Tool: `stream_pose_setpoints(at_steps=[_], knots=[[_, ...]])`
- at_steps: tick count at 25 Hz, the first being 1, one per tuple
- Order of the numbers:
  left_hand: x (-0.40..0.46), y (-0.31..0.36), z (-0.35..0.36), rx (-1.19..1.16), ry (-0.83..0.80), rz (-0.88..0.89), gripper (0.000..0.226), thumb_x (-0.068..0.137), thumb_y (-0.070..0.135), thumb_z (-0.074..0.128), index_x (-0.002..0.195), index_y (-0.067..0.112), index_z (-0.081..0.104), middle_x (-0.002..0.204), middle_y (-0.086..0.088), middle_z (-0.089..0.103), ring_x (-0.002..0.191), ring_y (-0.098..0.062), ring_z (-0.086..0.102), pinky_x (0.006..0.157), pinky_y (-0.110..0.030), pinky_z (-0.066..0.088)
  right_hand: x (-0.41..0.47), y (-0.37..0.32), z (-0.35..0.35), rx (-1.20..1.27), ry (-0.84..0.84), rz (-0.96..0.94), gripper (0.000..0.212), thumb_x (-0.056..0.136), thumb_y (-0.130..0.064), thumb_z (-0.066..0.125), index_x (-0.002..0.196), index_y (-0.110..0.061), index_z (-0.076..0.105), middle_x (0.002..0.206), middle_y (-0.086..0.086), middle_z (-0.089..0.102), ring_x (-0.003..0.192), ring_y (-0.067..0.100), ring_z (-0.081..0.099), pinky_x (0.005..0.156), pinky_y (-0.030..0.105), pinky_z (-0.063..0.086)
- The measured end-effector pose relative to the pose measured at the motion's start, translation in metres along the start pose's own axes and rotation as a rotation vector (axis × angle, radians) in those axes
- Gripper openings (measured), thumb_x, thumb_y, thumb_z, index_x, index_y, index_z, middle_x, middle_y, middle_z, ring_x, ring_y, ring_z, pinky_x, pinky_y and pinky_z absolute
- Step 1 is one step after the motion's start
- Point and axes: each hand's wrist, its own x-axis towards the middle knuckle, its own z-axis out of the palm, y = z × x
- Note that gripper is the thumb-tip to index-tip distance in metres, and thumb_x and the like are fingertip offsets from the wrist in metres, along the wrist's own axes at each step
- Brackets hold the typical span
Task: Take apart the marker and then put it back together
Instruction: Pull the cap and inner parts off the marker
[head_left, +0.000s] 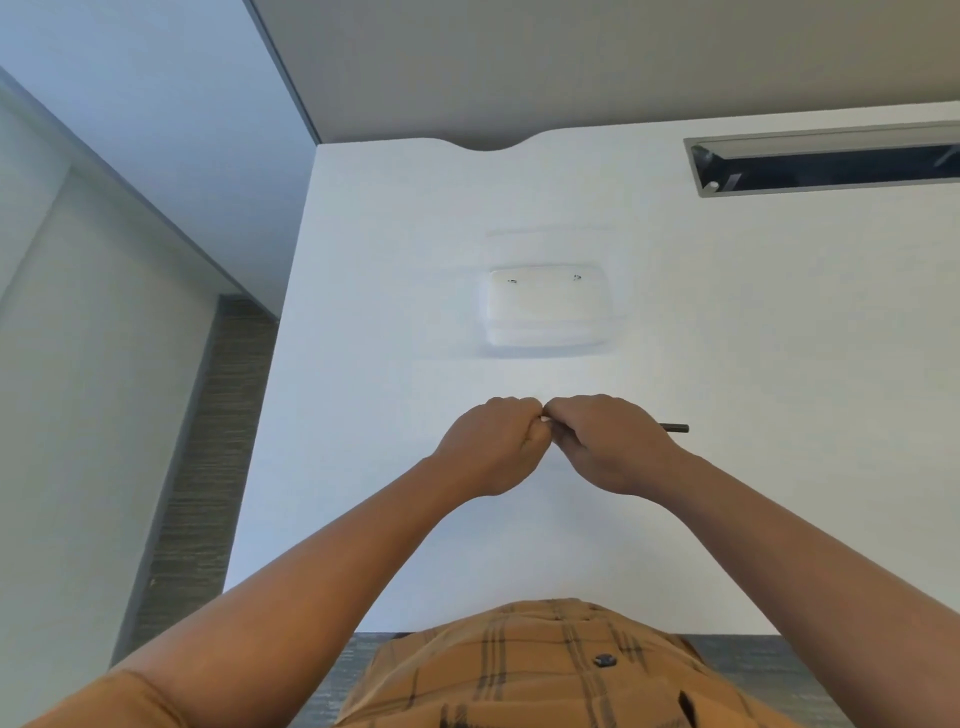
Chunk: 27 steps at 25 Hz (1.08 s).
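Note:
My two hands meet above the middle of the white table (395, 519). My right hand (608, 441) grips the dark marker (675, 428), whose black end sticks out to the right past my wrist. My left hand (493, 441) is curled round the marker's other end, which is hidden inside my fist. A small light piece shows between my knuckles where the hands touch. Most of the marker is covered by my fingers.
A clear shallow plastic tray (548, 312) lies on the table beyond my hands. A grey cable slot (831, 163) is set into the table at the far right. The table's left edge drops to the floor (192, 493).

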Motion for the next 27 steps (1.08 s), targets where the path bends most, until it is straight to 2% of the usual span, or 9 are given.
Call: stream_pose_setpoints(at_steps=[5,8,10,12,14,15,18,21,27], knots=[[0.001,0.003,-0.002,-0.260,0.039,-0.061,0.032,0.101,0.023,0.039,0.070,0.022,0.045,0.063,0.008,0.051,0.058,-0.013,0.045,0.057,-0.031,0.037,0.002,0.003,0.002,0.070,0.051,0.033,0.027,0.105,-0.034,0.036,0.090,-0.023,0.056,0.074,-0.003,0.059,0.070,0.024,0.056,0.064,0.045,0.048],[0.004,0.003,0.001,-0.458,0.074,-0.119,0.023,0.100,0.018,0.044,0.096,0.017,0.067,0.078,0.007,0.069,0.069,-0.011,0.062,0.067,-0.031,0.053,0.002,0.005,0.001,0.149,0.102,0.060,0.026,0.105,-0.028,0.040,0.094,-0.021,0.062,0.072,-0.001,0.063,0.068,0.025,0.057,0.065,0.046,0.049],[0.007,0.000,0.005,-0.692,0.122,-0.186,0.020,0.100,0.015,0.050,0.105,0.013,0.070,0.089,0.001,0.075,0.074,-0.012,0.069,0.077,-0.035,0.060,0.002,0.005,0.001,0.274,0.148,0.109,0.018,0.103,-0.024,0.047,0.104,-0.020,0.064,0.080,-0.002,0.071,0.072,0.024,0.064,0.068,0.044,0.053],[0.007,-0.001,0.006,-0.922,0.165,-0.236,0.015,0.099,0.011,0.058,0.105,0.008,0.071,0.091,-0.006,0.077,0.076,-0.013,0.072,0.082,-0.035,0.062,0.003,0.005,0.001,0.439,0.178,0.181,0.014,0.102,-0.028,0.054,0.109,-0.018,0.063,0.091,-0.004,0.075,0.082,0.015,0.070,0.072,0.037,0.055],[0.006,0.001,0.007,-1.088,0.186,-0.270,0.013,0.098,0.008,0.061,0.105,0.004,0.071,0.091,-0.011,0.078,0.081,-0.016,0.074,0.087,-0.033,0.061,0.003,0.004,0.002,0.547,0.194,0.220,0.010,0.100,-0.028,0.059,0.102,-0.019,0.062,0.090,-0.008,0.075,0.077,-0.002,0.067,0.069,0.027,0.052],[0.006,0.003,0.008,-1.143,0.198,-0.283,0.013,0.098,0.008,0.062,0.105,0.003,0.071,0.092,-0.013,0.078,0.084,-0.017,0.075,0.088,-0.033,0.060,0.003,0.003,0.002,0.565,0.204,0.226,0.007,0.099,-0.026,0.060,0.098,-0.019,0.061,0.088,-0.009,0.075,0.073,-0.005,0.065,0.068,0.025,0.050],[0.004,0.007,0.012,-1.191,0.258,-0.318,0.014,0.098,0.009,0.062,0.106,0.001,0.070,0.094,-0.016,0.078,0.086,-0.019,0.075,0.088,-0.032,0.059,0.002,-0.001,0.003,0.557,0.242,0.213,0.008,0.098,-0.022,0.060,0.091,-0.019,0.062,0.083,-0.007,0.075,0.070,-0.001,0.065,0.064,0.024,0.049],[0.002,0.011,0.016,-1.200,0.317,-0.328,0.012,0.098,0.009,0.061,0.104,0.003,0.070,0.090,-0.014,0.079,0.087,-0.021,0.076,0.087,-0.032,0.060,0.002,-0.003,0.006,0.522,0.281,0.181,0.009,0.098,-0.017,0.059,0.090,-0.017,0.062,0.081,-0.009,0.075,0.076,0.007,0.069,0.068,0.029,0.054],[-0.001,0.015,0.017,-1.307,0.336,-0.364,0.013,0.098,0.010,0.062,0.104,0.002,0.070,0.085,-0.009,0.078,0.084,-0.017,0.075,0.082,-0.027,0.058,0.003,-0.002,0.013,0.496,0.341,0.139,0.009,0.098,-0.015,0.059,0.090,-0.016,0.061,0.079,-0.002,0.075,0.075,0.022,0.070,0.070,0.042,0.056]])
